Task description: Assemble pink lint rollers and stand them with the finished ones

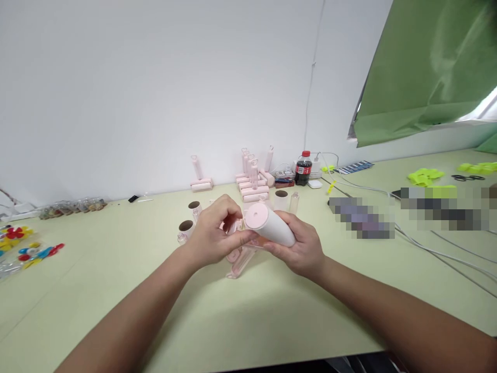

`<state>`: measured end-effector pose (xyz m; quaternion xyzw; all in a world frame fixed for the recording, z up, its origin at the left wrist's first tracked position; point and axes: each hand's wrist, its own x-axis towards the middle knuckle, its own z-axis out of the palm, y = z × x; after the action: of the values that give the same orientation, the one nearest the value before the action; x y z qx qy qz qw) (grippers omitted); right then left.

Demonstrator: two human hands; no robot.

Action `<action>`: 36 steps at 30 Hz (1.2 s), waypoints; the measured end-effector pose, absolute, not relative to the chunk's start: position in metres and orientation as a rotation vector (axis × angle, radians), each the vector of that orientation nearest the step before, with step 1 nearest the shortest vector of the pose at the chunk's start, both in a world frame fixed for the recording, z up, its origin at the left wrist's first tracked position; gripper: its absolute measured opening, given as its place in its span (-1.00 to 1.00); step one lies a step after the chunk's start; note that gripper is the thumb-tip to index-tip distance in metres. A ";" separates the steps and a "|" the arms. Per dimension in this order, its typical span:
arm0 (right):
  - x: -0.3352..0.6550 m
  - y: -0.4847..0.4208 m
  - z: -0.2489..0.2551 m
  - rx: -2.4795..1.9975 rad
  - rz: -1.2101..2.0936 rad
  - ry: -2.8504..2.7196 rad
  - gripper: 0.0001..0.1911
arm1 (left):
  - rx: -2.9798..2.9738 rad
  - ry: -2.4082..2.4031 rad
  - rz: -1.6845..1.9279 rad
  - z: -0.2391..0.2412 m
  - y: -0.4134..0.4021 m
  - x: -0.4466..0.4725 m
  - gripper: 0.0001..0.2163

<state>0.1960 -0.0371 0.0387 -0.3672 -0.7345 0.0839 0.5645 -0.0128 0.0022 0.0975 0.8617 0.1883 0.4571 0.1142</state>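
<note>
I see the person's right hand (298, 243) closed around one white cylindrical roll with a pale pink round end cap (270, 225). The roll lies tilted between thumb and fingers, and its cap faces toward the left hand (217, 228). This left hand has bent fingers beside the cap, its thumb near the cap's lower edge; whether it grips something, I cannot tell. Behind the hands, on the pale green table (97, 269), stand three white upright rolls with brown inner cores (281, 203), two at left, one at right. Near the wall is one dark cola bottle with red cap (303, 170).
</note>
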 end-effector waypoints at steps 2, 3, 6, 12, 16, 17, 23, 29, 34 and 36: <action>0.196 -0.035 0.036 -0.871 0.220 -1.699 -0.52 | 2.451 0.649 1.342 0.091 -0.002 -0.010 -0.75; 0.196 -0.034 0.035 -0.875 0.251 -1.683 -0.53 | 2.414 0.700 1.306 0.088 -0.006 -0.009 -0.75; 0.194 -0.035 0.034 -0.866 0.393 -1.614 -0.53 | 2.325 0.798 1.152 0.079 -0.020 -0.008 -0.76; 0.199 -0.026 0.038 -0.912 0.630 -1.447 -0.50 | 2.656 0.499 1.129 0.066 -0.046 -0.012 -0.91; 0.205 -0.017 0.038 -0.959 0.656 -1.425 -0.53 | 3.027 0.204 0.787 0.052 -0.063 -0.001 -0.87; 0.205 -0.016 0.037 -0.949 0.666 -1.445 -0.53 | 3.091 0.172 0.695 0.047 -0.067 0.003 -0.87; 0.204 -0.019 0.034 -0.879 0.739 -1.637 -0.49 | 3.233 0.127 0.472 0.015 -0.065 0.018 -0.88; 0.204 -0.017 0.029 -0.884 0.827 -1.669 -0.50 | 3.197 0.140 0.503 0.010 -0.049 0.011 -0.94; 0.209 -0.013 0.030 -0.882 0.834 -1.614 -0.55 | 2.804 0.492 1.074 0.023 -0.041 -0.004 -0.88; 0.209 -0.014 0.032 -0.853 0.852 -1.588 -0.56 | 2.480 0.819 1.367 0.031 -0.037 -0.009 -0.84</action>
<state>0.2093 -0.0139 0.0317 -0.3592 -0.6689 0.3590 0.5428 -0.0092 -0.0367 0.0308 0.8374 0.2764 0.4615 0.0968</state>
